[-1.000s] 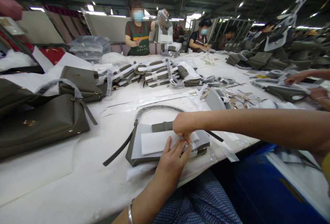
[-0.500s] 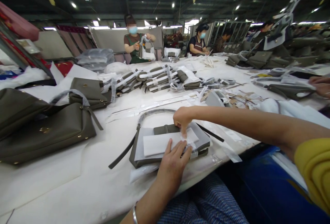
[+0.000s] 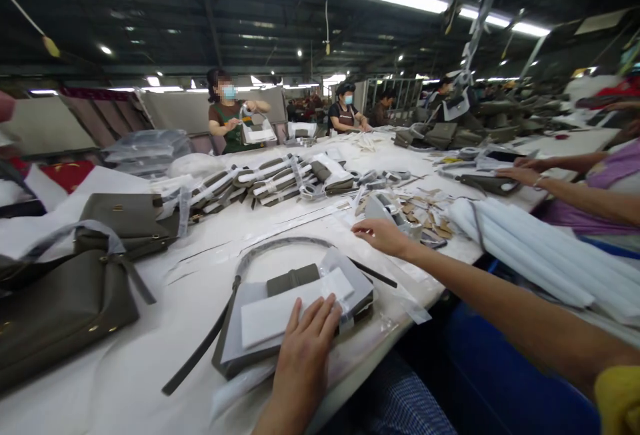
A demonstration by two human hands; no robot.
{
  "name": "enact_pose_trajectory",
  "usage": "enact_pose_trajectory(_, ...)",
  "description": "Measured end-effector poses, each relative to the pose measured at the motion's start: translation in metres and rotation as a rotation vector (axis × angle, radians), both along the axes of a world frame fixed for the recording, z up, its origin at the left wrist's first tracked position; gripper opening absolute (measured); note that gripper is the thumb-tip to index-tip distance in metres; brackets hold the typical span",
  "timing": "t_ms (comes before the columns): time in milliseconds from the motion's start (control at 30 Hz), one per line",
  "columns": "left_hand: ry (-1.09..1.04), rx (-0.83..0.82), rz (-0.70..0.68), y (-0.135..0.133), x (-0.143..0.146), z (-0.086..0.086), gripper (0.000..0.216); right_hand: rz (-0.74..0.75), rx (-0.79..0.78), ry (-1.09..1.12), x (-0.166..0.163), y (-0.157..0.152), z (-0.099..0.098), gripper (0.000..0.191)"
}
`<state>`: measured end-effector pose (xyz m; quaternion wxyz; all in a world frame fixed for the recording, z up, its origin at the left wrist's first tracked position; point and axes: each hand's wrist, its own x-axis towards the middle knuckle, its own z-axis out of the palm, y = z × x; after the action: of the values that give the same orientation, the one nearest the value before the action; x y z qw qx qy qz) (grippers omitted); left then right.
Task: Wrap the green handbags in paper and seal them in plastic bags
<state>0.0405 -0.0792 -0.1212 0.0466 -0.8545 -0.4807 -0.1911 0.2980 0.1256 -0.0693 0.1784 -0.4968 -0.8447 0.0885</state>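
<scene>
An olive-grey handbag [image 3: 295,279] lies flat before me, with a white sheet and a white padded strip [image 3: 280,311] across it. Its wrapped handle [image 3: 280,241] arches away from me, and a dark strap trails off to the left. My left hand [image 3: 307,348] rests with spread fingers on the padded strip and the bag's near edge. Beyond the bag's right side, my right hand [image 3: 383,236] is held above the table, fingers reaching forward and slightly bent, nothing visible in them. Close behind it stands a grey tape dispenser [image 3: 383,209].
More olive bags [image 3: 65,308] lie at the left. A pile of wrapped bags [image 3: 280,178] sits mid-table, and cardboard scraps [image 3: 430,215] lie beyond my right hand. White foam rolls [image 3: 525,248] rest at the right, near a co-worker's hands [image 3: 523,171]. Other people work across the table.
My right hand has left the padded strip and moved to the upper right, towards the dispenser. My left hand stays on the strip. The view has turned to the right.
</scene>
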Motion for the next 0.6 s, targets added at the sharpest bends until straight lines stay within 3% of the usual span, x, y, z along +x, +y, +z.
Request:
enact_pose_trajectory(100, 0.007, 0.069, -0.003, 0.002, -0.001, -0.004, 0.078, -0.271, 0.109, -0.004, 0.068, 0.015, 0.007, 0.035)
enact_pose_trajectory(200, 0.051, 0.122, -0.017, 0.004, -0.003, -0.006, 0.079, -0.392, 0.137, -0.046, 0.115, 0.039, 0.009, 0.036)
enact_pose_trajectory(400, 0.131, 0.211, -0.03, 0.008, -0.007, -0.006, 0.079, -0.246, 0.11, -0.096, 0.132, 0.073, 0.0, 0.02)
enact_pose_trajectory(600, 0.165, 0.228, -0.057, 0.011, -0.008, -0.003, 0.076, -0.114, 0.096, -0.191, 0.144, 0.085, -0.005, 0.017)
